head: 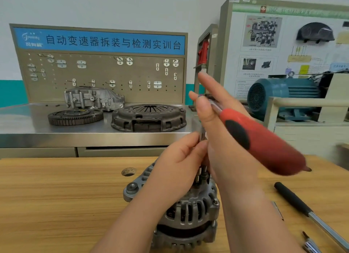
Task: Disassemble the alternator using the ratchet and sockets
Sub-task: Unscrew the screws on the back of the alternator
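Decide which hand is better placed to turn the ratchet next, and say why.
Right. The right hand holds the red-handled ratchet near its head, so it can swing the handle, while the left hand pinches the socket shaft over the alternator.

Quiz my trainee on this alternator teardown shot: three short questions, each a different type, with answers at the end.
1. True or false: the grey ribbed alternator stands on the light wooden table.
2. Which hand holds the red-and-black-handled ratchet? A. left, B. right, C. neither.
3. Short answer: what tool lies on the table to the right of the alternator?

Key:
1. True.
2. B, the right hand. The left hand pinches a slim metal socket piece above the alternator.
3. A black-handled chrome bar.
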Tool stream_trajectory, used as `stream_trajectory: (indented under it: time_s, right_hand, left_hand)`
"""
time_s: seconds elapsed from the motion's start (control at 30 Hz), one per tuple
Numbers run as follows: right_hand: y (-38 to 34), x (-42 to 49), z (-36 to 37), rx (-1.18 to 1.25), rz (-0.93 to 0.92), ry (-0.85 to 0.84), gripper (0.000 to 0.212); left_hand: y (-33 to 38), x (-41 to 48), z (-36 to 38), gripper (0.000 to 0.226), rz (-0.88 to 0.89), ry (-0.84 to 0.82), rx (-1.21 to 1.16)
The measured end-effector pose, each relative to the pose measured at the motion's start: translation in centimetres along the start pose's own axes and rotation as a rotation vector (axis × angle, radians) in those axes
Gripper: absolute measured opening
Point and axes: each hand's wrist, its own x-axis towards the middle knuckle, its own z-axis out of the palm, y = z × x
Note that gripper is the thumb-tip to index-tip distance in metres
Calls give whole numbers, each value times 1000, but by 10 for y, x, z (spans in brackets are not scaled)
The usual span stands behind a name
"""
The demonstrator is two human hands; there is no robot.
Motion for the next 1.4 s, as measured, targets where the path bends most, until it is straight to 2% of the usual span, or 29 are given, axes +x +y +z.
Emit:
stream_trajectory:
  time_s: [0.1,0.17,0.23,0.3,0.37,0.43,0.47,0.57,0.7,0.8,0.87,0.93,1.03,1.1,1.17,1.23,1.33,1.4]
  right_hand:
    - [1,0,0,188,135,33,22]
    - [1,0,-1,323,282,50,37]
    - [0,1,-3,362,349,54,48]
    - [0,1,-2,330,296,52,36]
    - [-2,2,-2,165,144,27,20]
    - [-4,1,-1,-9,48,-35,26]
    - [-4,0,0,-15,41,-41,27]
    - [-1,-2,2,149,140,22,22]
    - [-1,1,1,346,322,50,42]
    - [-1,1,2,230,209,48,22]
    - [-1,3,1,23,29,30,21]
    - [-1,5,3,-78,-26,-47,24]
    - [1,6,8,110,70,11,24]
    - [3,5,8,264,186,39,32]
    - [3,4,7,302,250,33,40]
    - [4,3,7,281,236,33,37]
    - [2,1,7,115,23,37,20]
    - [-1,2,4,-106,-152,-1,24]
  left_hand:
    - [-3,-1,-2,31,12,-9,-10]
    - [-3,-2,-4,31,20,-39,5]
    - [-2,-4,-5,31,35,-74,20]
    - [-3,-2,-5,27,45,-60,37]
    - [-3,0,-1,24,46,-27,12]
    - [-3,1,2,19,36,20,-38]
    - [-3,1,3,18,27,36,-38]
    - [-4,0,1,24,20,13,13]
    - [0,-4,-2,31,53,-25,44]
    - [1,-4,1,28,49,30,80]
    - [1,-2,4,24,54,86,90]
    - [0,-2,5,33,25,130,125]
    - [-1,-3,5,19,31,104,41]
    - [-3,-5,4,32,33,70,1]
    - [-3,-6,2,39,31,41,15]
    - [-3,-7,1,31,48,44,27]
    - [-3,-3,3,24,53,80,12]
    - [-3,-1,9,18,49,126,-19]
